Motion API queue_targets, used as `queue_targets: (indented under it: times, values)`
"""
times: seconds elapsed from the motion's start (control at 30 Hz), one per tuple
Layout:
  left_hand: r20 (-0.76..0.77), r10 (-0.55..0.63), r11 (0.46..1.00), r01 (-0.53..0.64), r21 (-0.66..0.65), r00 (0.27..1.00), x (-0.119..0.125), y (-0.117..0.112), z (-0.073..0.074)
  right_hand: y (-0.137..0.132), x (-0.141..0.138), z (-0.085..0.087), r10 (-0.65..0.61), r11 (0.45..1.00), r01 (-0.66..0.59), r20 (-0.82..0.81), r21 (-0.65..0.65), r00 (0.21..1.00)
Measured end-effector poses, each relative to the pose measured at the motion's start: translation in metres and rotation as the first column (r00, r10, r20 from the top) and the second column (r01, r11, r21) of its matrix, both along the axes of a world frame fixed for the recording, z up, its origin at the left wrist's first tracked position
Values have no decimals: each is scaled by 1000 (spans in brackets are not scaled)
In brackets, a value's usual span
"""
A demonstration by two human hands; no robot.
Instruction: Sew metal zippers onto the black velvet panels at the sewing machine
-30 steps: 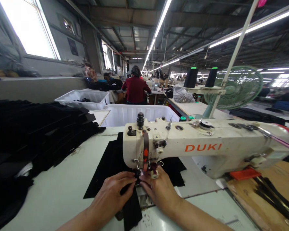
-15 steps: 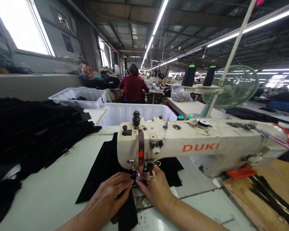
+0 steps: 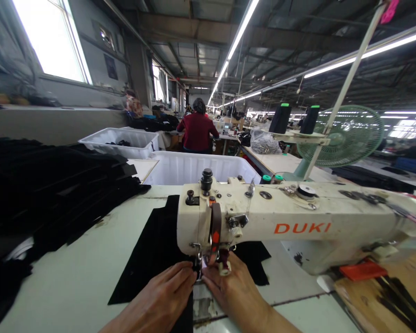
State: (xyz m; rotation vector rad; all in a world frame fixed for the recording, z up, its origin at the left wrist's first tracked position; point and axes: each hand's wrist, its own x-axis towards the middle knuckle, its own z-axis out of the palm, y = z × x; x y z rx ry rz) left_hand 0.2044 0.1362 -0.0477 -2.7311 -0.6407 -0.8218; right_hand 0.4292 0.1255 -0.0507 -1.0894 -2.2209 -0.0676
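A cream sewing machine marked DUKI stands before me. Black fabric lies flat under its head, reaching out to both sides of the needle area, with a strip of it coming toward me. My left hand is closed, its fingertips pinching the fabric just left of the presser foot. On the other side, my right hand is closed with thumb and fingers together at the fabric by the foot. Its fingertips are partly hidden behind the machine's small fittings, and the needle point cannot be made out.
A tall pile of black cut pieces covers the table's left. White plastic bins stand behind the machine. Thread cones and a green fan are at back right. An orange-red tray lies right. A person in dark red sits ahead.
My view has shifted, so the machine sits slightly lower and further right in the picture. Both hands stay close to the presser foot, holding the black fabric.
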Motion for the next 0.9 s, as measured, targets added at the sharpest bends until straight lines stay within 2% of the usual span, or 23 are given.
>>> queue_targets:
  times: [0.2, 0.43, 0.57, 0.63, 0.7, 0.8, 0.9]
  values:
    - [-15, 30, 994, -28, 110, 999, 6, 3, -6, 2, -3, 2, -3, 999, 4, -18, 40, 1000]
    - [-21, 53, 982, -49, 183, 998, 7, 0, 12, 2, -2, 13, 13, 996, -6, -67, 92, 998]
    - [-75, 55, 981, -40, 189, 996, 5, 2, 13, 0, -1, 19, 12, 998, -8, -79, 54, 997]
    - [-99, 60, 983, -41, 181, 993, 5, 2, 11, -2, -1, 21, 13, 1000, -11, -77, 26, 997]
    - [-53, 71, 982, -60, 180, 996, 6, 0, 12, -3, -1, 21, 9, 1000, -8, -75, 13, 997]
    - [-5, 99, 984, -97, 149, 995, 7, -4, 20, -4, 1, 19, 17, 1000, -17, -73, 5, 997]
    - [-67, 129, 992, -129, 11, 989, 4, -6, 31, -3, 5, 17, 46, 999, -46, -110, 2, 993]
